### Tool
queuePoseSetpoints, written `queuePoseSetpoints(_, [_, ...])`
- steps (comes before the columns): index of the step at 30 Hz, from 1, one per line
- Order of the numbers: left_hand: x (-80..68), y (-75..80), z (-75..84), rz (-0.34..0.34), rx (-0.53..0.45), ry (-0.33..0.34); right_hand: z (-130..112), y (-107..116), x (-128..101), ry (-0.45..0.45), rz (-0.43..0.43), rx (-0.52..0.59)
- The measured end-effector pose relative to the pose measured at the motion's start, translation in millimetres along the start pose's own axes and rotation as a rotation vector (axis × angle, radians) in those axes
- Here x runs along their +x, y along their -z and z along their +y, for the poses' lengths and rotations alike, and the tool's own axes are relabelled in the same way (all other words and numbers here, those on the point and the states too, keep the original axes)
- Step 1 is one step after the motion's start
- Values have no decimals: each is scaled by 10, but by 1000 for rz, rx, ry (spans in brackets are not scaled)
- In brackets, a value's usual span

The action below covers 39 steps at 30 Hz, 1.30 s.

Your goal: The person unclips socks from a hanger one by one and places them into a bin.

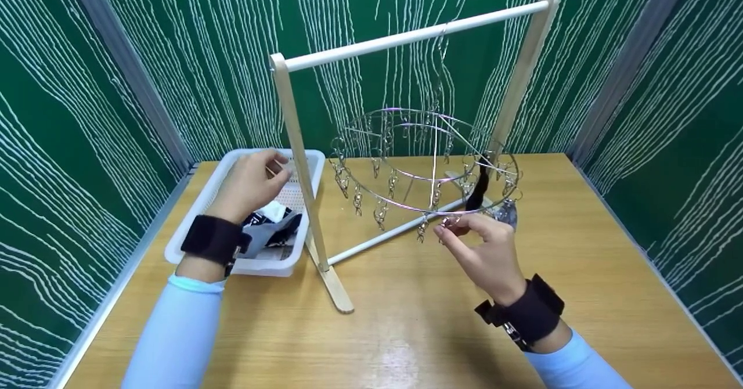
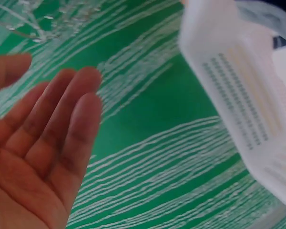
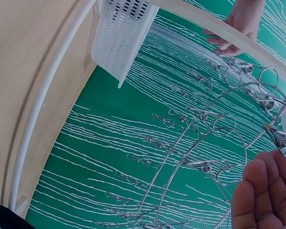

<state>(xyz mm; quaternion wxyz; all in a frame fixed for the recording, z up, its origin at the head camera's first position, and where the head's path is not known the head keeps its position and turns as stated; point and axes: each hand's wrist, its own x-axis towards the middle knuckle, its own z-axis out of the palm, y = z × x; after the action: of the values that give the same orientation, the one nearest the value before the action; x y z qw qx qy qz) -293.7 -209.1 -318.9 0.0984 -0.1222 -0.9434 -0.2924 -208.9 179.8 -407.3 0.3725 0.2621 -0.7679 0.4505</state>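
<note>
A: What do your hands have hold of?

B: Your right hand (image 1: pixel 487 252) pinches a metal clip (image 1: pixel 447 222) between thumb and forefinger, at the near edge of the round hanger (image 1: pixel 435 165). Your left hand (image 1: pixel 249 183) is empty, its fingers loosely spread in a gentle bend above the white basket (image 1: pixel 267 270).

A: And the cloths?

B: The dark and grey cloths (image 1: pixel 270 235) lie bunched in the basket, outside the left post of the wooden stand (image 1: pixel 297 145). A black piece (image 1: pixel 479 186) hangs from the right side of the hanger. Something greyish (image 1: pixel 507 213) shows behind your right hand — you can't tell what it is from here.

A: Which step would you call this?

B: Most likely you're getting a clip ready for another cloth. Whether the clip gapes you can't tell; your fingers cover too much of it.

A: So what does the next move call for?

B: Probably your left hand dipping into the basket for one cloth, then bringing its edge up to that clip. Keep your right hand steady — the hanger hangs by a single hook and could well swing if you tug.
</note>
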Motion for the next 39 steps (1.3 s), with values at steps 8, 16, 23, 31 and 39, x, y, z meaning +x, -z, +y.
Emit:
queuePoseSetpoints(8, [-251,-49,247,331,-68,-195,-13,-13,-2,11,6,6])
queuePoseSetpoints(16, [-452,-152,473,690,-13,-449,-5,-10,-12,-16,-8,5])
queuePoseSetpoints(23, [-497,-345,747,731,30,-725,-3,-3,-12,-15,-23,3])
queuePoseSetpoints(31, [-481,-570,1030,467,219,-792,-12,-5,-10,-10,-30,-4])
queuePoseSetpoints(39, [-459,-811,1183,308,348,-840,-23,-1,-16,16,-19,-21])
